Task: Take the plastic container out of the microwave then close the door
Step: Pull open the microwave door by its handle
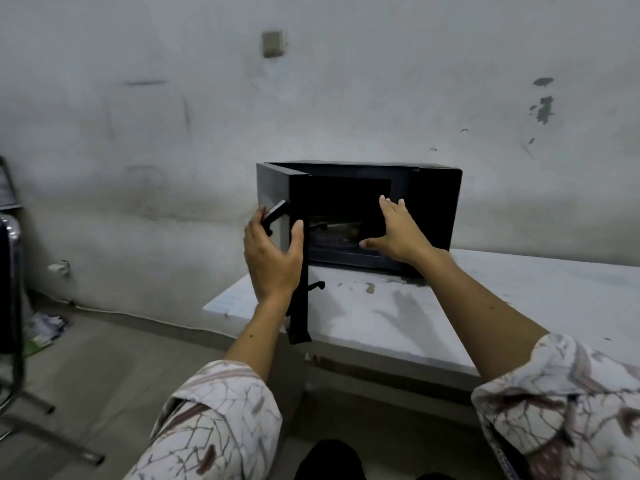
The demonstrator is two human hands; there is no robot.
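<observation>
A: Black microwave (360,216) on a pale, stained table (485,306), against a scuffed grey wall (311,98); door (299,271) swung open toward the camera, hinged on the microwave's left, seen nearly edge-on.

B: And the hands?

A: Left hand (272,258) at the door's outer edge; fingers behind the black handle (275,214), thumb pressed on the door's near face; loosely curled round the door, not clenched tight. Right hand (398,233) in front of the microwave's opening; fingers spread apart, thumb stretched out to the left, palm facing inward; holding nothing.

B: Plastic container?

A: Inside the microwave's cavity, low and toward the back; a pale, blurred shape (337,232) glimpsed between door and right hand; too dim to tell outline or contents; not touched by either hand.

B: Anything else near the microwave?

A: Patterned white-and-brown sleeves (221,420) on both forearms, nearer the camera than the microwave; small latch hook (317,286) jutting from the door's inner edge; metal chair frame (14,306) far to the microwave's left; white cable (145,317) along the floor below the wall; small switch plate (272,43) on the wall above the microwave.
</observation>
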